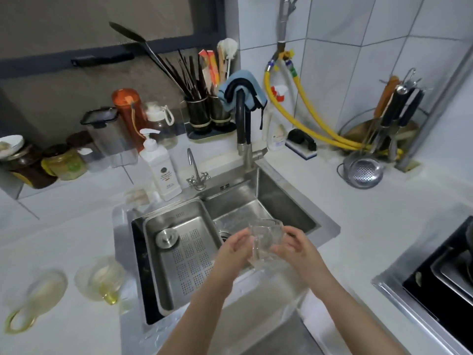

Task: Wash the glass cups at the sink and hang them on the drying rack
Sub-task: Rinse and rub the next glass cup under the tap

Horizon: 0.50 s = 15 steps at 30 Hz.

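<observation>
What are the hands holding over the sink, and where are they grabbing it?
Both hands hold one clear glass cup over the sink. The left hand grips its left side, the right hand its right side.

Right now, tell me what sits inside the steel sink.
In the sink, a perforated drain tray fills the left part, with a round metal stopper on it. Part of the drain shows; the glass cup and both hands cover the rest of the basin floor.

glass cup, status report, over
Left hand and right hand both gripping glass cup over sink. Two cups waiting on counter. Nothing in the way.
</observation>
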Each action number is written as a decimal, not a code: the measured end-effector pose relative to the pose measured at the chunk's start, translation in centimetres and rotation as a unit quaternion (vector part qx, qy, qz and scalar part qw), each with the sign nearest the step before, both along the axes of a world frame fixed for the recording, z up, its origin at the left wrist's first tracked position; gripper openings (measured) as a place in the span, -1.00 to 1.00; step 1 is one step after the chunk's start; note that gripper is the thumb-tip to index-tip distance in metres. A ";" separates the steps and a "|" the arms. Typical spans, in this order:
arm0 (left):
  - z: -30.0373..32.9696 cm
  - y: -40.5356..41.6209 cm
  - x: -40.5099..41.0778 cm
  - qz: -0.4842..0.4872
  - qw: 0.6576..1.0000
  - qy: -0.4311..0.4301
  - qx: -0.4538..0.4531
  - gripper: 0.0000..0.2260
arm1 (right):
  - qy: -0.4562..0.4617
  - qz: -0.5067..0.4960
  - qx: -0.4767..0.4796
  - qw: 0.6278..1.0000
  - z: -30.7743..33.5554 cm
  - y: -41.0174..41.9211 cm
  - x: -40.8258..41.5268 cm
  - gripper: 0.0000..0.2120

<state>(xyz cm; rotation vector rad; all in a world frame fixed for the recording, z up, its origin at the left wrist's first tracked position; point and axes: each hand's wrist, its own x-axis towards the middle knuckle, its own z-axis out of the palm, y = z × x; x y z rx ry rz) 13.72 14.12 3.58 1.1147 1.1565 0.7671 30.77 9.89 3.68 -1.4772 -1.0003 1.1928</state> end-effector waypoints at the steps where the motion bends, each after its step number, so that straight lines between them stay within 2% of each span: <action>1: -0.1 0.8 0.2 -0.003 1.000 -0.010 -0.009 -0.77 | 0.007 -0.002 -0.009 1.000 -0.2 0.6 0.3 -0.57; 5: -0.9 3.5 -0.1 -0.002 0.999 -0.036 0.004 -0.76 | 0.030 -0.014 -0.051 0.998 -1.0 4.1 0.2 -0.56; 7: -1.1 4.6 -0.3 0.001 0.999 -0.041 0.001 -0.75 | 0.037 -0.019 -0.068 0.997 -1.3 6.0 -0.3 -0.63; 11: -1.9 7.0 -0.9 0.016 0.999 -0.041 0.006 -0.77 | 0.038 0.010 -0.076 0.996 -1.8 8.6 -0.5 -0.62; 15: -2.3 8.4 -1.1 0.027 0.999 -0.033 -0.021 -0.70 | 0.038 0.008 -0.091 0.995 -2.0 10.5 -0.5 -0.69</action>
